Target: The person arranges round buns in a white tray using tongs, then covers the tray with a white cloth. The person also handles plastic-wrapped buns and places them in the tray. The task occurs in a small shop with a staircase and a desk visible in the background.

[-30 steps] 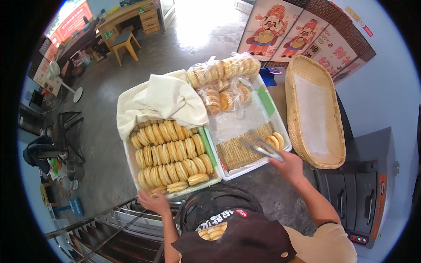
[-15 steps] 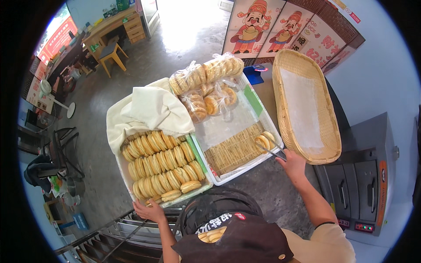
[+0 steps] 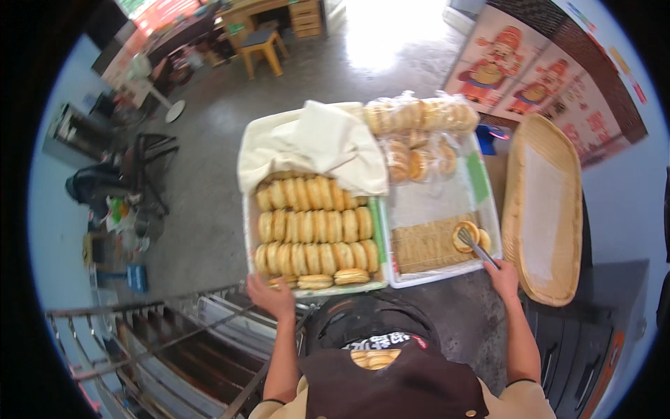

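Currently my right hand (image 3: 504,279) grips tongs (image 3: 481,251) over a round bread (image 3: 458,241) in the right tray (image 3: 447,273), likely for cleanliness; left hand (image 3: 274,298) at left tray (image 3: 249,230), maybe bracing, can't tell grip

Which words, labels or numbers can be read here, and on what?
I'm not copying any wording.
Pink panelled folding screen: reddish characters, blurred.
Dark brown cloth apron: white characters, partly hidden.
Bright red panel, upper left: too blurred.
Orange strip on grey metal oven: too blurred.
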